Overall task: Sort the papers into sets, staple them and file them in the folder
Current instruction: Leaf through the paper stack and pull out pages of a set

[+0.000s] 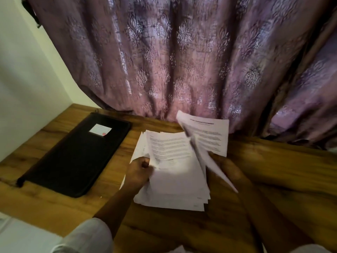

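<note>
Left of frame, on the wooden table (pixel 273 161): one black zip folder (pixel 76 156), lying flat and closed, with a white label (pixel 100 129) on its cover. Its contents are not visible. It lies near the papers without touching them.

Centre: one stack of papers (pixel 175 181), printed, loosely fanned with uneven edges, lying on the table. The left hand (pixel 140 170) is at its left edge, fingers curled, thumb and fingers pinching the upper pages.

Right of centre: lifted sheets (pixel 206 136), few in number, raised and tilted above the stack's right side, and blurred. The right hand (pixel 224 167) holds them from below. Its fingers are mostly hidden by paper, so their spread cannot be told.

Behind: a patterned mauve curtain (pixel 182 61) reaches the table's far edge. No stapler is in view.

Risks, as judged:
- The fanned pages may drag along with a lifted one, mixing the sets.
- The floppy sheets, held at one end, may slip or crease.
- The folder needs unzipping before any filing.
</note>
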